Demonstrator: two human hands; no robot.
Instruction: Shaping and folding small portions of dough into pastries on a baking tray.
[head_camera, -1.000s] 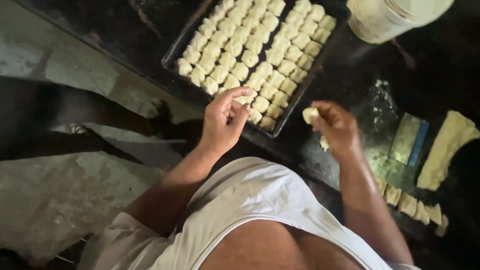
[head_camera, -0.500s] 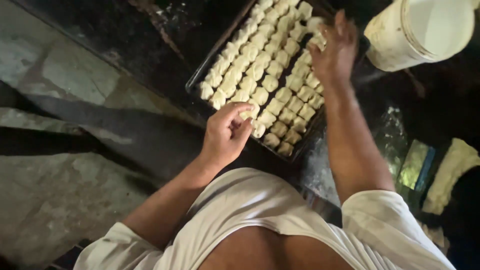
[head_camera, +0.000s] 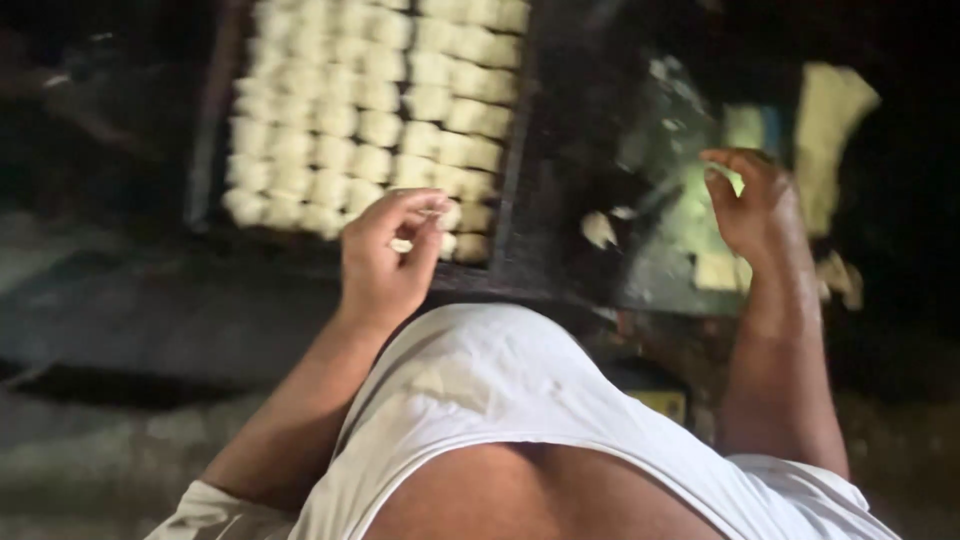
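A dark baking tray (head_camera: 516, 235) at the upper left holds several rows of small pale dough pieces (head_camera: 380, 100). My left hand (head_camera: 385, 255) hovers at the tray's near edge, its fingers pinched on a small dough piece beside the last row. My right hand (head_camera: 752, 205) is off to the right of the tray over a dark work surface. Its fingers are curled and apart, and nothing shows clearly between them. The picture is blurred.
A loose dough scrap (head_camera: 598, 230) lies between the tray and my right hand. A long pale dough strip (head_camera: 835, 130) lies at the upper right, with cut pieces (head_camera: 715, 270) below my right hand. My knee in white cloth (head_camera: 480, 400) fills the foreground.
My right hand has come back from the tray's far side to the work surface on the right. The left hand stays at the tray's near edge. The camera has swung closer.
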